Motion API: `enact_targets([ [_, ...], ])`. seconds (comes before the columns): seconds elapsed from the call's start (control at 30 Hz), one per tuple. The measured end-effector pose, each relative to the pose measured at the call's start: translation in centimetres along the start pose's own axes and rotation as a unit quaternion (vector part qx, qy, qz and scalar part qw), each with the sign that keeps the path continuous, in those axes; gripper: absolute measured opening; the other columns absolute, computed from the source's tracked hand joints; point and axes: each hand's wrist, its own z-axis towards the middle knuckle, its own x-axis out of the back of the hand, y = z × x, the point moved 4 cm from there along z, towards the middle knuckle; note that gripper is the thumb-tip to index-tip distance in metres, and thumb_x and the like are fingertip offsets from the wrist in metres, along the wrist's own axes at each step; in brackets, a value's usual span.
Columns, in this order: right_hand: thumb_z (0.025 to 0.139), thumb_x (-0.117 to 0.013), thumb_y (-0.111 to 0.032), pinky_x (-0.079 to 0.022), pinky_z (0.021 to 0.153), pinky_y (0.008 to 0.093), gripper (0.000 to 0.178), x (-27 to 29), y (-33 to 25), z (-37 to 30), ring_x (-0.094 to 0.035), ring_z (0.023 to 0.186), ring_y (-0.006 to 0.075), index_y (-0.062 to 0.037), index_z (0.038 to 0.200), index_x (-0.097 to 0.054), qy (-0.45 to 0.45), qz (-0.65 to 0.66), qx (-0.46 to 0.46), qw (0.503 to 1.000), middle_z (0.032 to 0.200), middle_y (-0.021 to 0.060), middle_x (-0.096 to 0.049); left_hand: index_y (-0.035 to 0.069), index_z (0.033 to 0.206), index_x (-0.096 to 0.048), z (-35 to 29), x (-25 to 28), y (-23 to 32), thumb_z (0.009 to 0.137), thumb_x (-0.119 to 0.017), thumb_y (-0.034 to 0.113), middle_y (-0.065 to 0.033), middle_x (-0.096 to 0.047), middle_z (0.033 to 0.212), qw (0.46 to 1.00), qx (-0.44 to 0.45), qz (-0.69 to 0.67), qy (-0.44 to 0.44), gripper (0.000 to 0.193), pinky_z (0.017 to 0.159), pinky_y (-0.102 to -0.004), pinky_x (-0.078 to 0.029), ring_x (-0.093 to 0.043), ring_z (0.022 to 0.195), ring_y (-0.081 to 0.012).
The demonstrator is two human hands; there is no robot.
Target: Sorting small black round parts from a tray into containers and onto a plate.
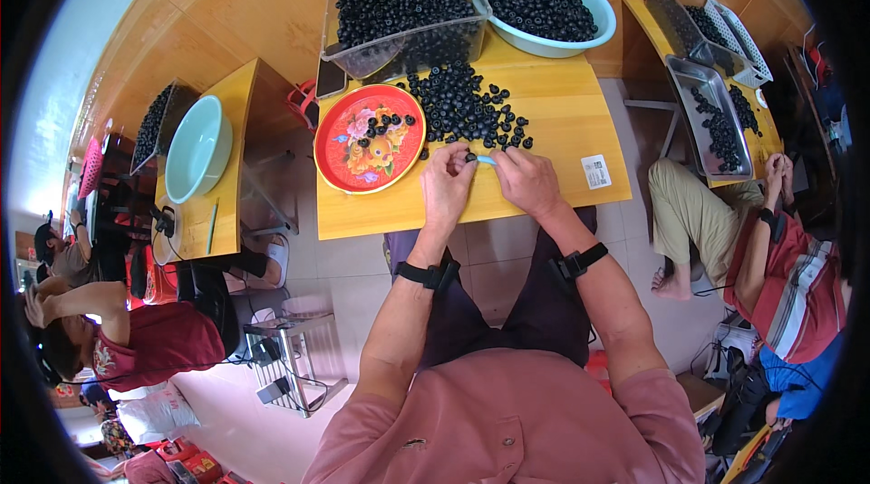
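At the table's front edge my left hand point(447, 180) pinches a small black round piece point(470, 158) between thumb and fingers. My right hand point(526, 179) is closed on a slim light-blue tool point(487, 160), whose tip points at that piece; whether the two touch is hard to tell. Just beyond both hands lies a loose pile of black round pieces point(458, 94), some with a visible hole. Left of my left hand sits a red flowered plate point(328, 158) carrying several black pieces.
Farther back stand a clear bin point(399, 60) and a light-blue basin point(548, 48), both full of black pieces. A white label point(596, 172) is on the table point(562, 112) at the right. People sit at side tables point(240, 121) on both sides.
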Motion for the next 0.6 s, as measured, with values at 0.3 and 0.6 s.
enact_targets([
  [0.3,0.092,-0.063,-0.014,-0.054,0.056,0.0398,0.01,-0.5,0.1,-0.1,-0.067,0.068,0.0246,-0.0083,0.098,-0.068,-0.01,0.004,-0.008,1.0,0.075,0.0064,-0.058,-0.001,0.112,-0.066,0.1,-0.1,-0.6,0.085,-0.078,-0.003,-0.0039,-0.07,0.092,0.999,0.026,-0.04,-0.007,0.029,0.076,-0.0248,-0.055,-0.066,0.081,-0.009],
  [0.6,0.09,-0.061,-0.011,-0.055,0.058,0.0415,0.012,-0.6,0.4,0.1,-0.068,0.069,0.0263,-0.0075,0.099,-0.068,-0.023,-0.007,-0.029,0.999,0.077,0.007,-0.06,-0.001,0.106,-0.062,-0.2,0.2,-1.0,0.086,-0.078,-0.002,-0.0035,-0.068,0.09,0.998,0.045,-0.053,0.003,0.026,0.075,-0.024,-0.054,-0.065,0.08,-0.0088],
])
